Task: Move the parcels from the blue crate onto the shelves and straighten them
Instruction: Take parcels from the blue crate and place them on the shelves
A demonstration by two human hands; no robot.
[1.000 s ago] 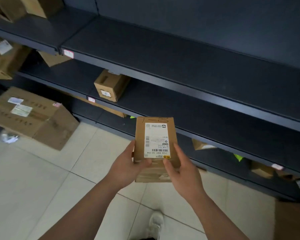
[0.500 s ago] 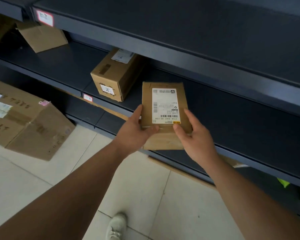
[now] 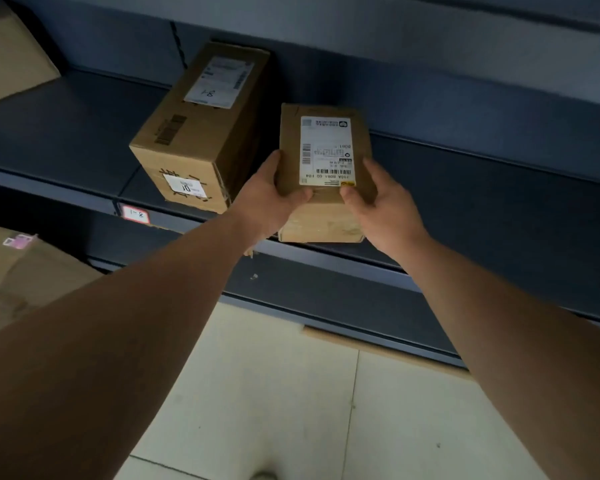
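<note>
- At the front edge of the shelf (image 3: 499, 174), the left hand (image 3: 274, 192) and the right hand (image 3: 381, 202) both grip one small parcel (image 3: 326, 150); each thumb lies on its top face near a lower corner of the label (image 3: 326, 133), and the fingers curl round the sides
- The parcel is a flat brown carton with the white label facing up; its near end hangs over the shelf lip, and I cannot tell whether its bottom rests on the shelf yet
- Judging by its size, it is probably light; the cardboard looks stiff enough to keep its shape, and the matt surface should not slip easily
- A hold on the two long sides, as now, seems the best one; hard pressure on the top face could dent it
- Just beside it on the left stands a larger box (image 3: 194, 133), turned a little against the shelf edge; the two are very near, perhaps touching
- Further out are a pink shelf tag (image 3: 134, 213) on the lip, another carton (image 3: 11, 53) at the top left, a big carton (image 3: 14, 271) at the lower left, and the tiled floor (image 3: 291, 393) below
- The blue crate is not in view
</note>
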